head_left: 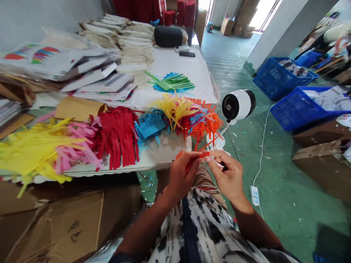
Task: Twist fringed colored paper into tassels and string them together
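Close above my lap, both hands meet at a piece of orange-red paper (204, 155). My left hand (182, 173) is closed, pinching the paper from the left. My right hand (227, 177) pinches its other end between thumb and forefinger. Something white (218, 162) shows under the right fingers; I cannot make out what it is. Just beyond, an orange fringed tassel (207, 124) hangs over the table corner. Beside it lie yellow fringe (175, 109), blue fringe (152, 124) and red fringe (117, 137). Pink fringe (79, 146) and yellow fringe lie farther left.
The white table (186, 64) bears green fringe (175, 83), stacked printed packets (101, 82) and bundled pale sheets (131, 47). A white fan (238, 105) stands right of it. Blue crates (287, 113), cartons (320, 164) and a power strip (255, 195) are on the floor. Another person (336, 38) bends at far right.
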`<state>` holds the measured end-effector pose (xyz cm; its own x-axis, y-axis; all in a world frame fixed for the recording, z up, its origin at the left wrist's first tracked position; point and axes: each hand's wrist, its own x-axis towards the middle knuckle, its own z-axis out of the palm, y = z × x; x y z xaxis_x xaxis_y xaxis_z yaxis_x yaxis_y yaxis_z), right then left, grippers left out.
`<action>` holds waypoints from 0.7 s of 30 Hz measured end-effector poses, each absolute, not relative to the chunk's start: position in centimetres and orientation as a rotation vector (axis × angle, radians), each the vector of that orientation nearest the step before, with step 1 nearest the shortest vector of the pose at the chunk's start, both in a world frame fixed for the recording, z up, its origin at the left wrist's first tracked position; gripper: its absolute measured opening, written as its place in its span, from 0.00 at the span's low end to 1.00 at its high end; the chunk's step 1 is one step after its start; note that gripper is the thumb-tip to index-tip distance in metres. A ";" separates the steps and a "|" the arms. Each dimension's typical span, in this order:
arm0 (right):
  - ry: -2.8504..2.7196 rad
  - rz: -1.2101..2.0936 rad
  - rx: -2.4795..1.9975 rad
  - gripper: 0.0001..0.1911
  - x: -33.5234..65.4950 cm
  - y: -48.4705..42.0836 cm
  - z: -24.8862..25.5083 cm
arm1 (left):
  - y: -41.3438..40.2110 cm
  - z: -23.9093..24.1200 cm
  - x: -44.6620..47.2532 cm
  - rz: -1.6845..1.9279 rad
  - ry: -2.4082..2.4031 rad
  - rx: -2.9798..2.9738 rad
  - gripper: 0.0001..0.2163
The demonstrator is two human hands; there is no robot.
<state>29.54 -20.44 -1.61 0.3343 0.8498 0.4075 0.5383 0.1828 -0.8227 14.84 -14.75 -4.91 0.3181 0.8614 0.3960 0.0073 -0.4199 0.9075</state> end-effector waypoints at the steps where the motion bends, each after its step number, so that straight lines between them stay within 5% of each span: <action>1: -1.352 0.359 -1.490 0.05 29.7 -20.5 -1.6 | -14.8 -5.0 14.8 1.219 0.793 1.646 0.06; 21: -1.474 0.394 -1.487 0.04 29.5 -20.6 -1.8 | -16.1 -6.1 15.3 1.403 0.665 1.285 0.05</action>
<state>29.55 -20.57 -1.83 0.2149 0.8961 0.3883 0.5825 0.2015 -0.7874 15.34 -16.08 -6.07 0.1513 0.9293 0.3369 -0.3279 -0.2744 0.9040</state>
